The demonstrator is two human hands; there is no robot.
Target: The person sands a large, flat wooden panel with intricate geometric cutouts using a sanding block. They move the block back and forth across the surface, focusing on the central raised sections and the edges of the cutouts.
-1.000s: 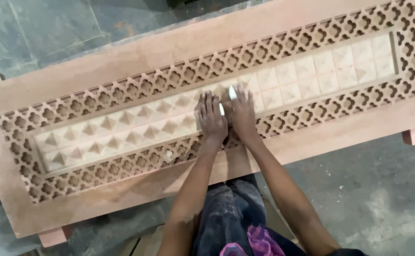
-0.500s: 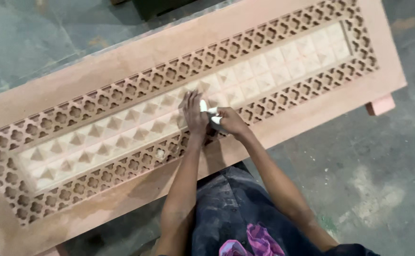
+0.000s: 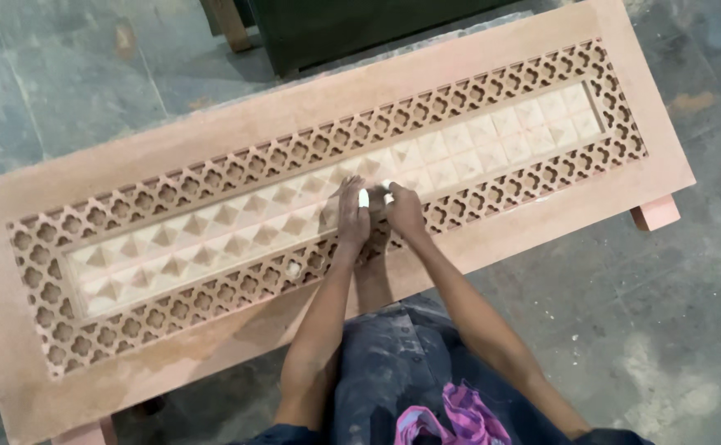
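Note:
A long pinkish wooden panel [image 3: 212, 136] lies flat below me, with a pierced lattice border [image 3: 237, 169] around a pale centre strip of small carved pyramids [image 3: 212, 231]. Both of my hands rest side by side on the middle of that strip. My left hand [image 3: 351, 218] lies with fingers stretched forward, and my right hand [image 3: 407, 214] is curled beside it. A small white piece [image 3: 364, 198] shows between their fingers, pressed against the carving. How much of it each hand grips is hidden.
The panel sits on pink wooden blocks [image 3: 655, 214] over a grey stone floor [image 3: 674, 330]. A dark cabinet [image 3: 360, 25] and a wooden leg [image 3: 229, 21] stand beyond the far edge. A small white bit [image 3: 293, 268] lies on the near lattice. A pink cloth [image 3: 451, 420] is on my lap.
My hands have slid left along the pyramid strip and drawn closer together; the view has shifted so that the panel's right end now shows.

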